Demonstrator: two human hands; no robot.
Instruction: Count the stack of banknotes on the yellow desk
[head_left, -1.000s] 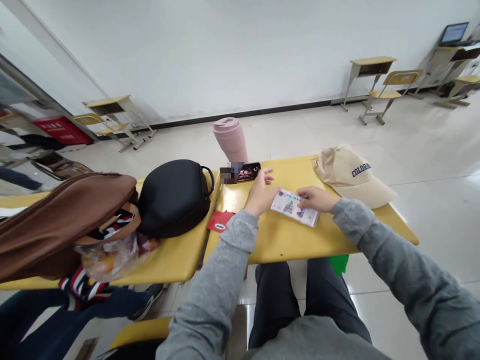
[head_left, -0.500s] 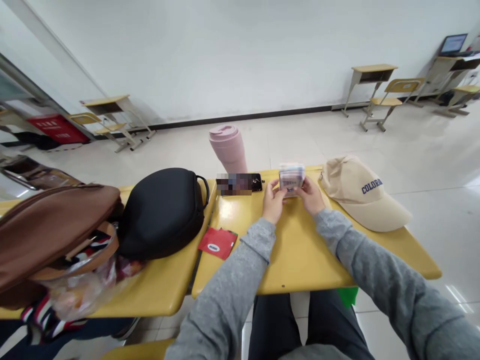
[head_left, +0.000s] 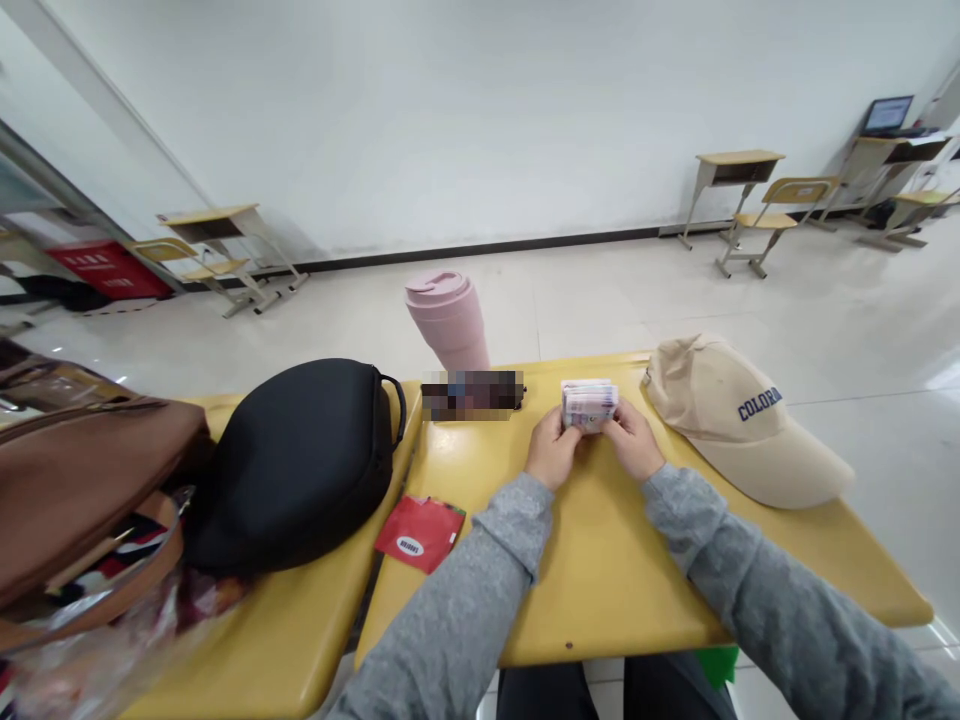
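A stack of banknotes stands on its edge on the yellow desk, held from both sides. My left hand grips its left end and my right hand grips its right end, fingers curled round the stack. Both arms wear grey sleeves. A phone lies just left of the stack. A beige cap rests to the right of my right hand.
A pink tumbler stands behind the phone. A black case, a red packet and a brown bag lie to the left on the neighbouring desk. More desks and chairs stand along the far wall.
The banknotes lay flat under my hands a second ago; both hands then lifted and stood them on edge farther from me. My view has tilted down and closer.
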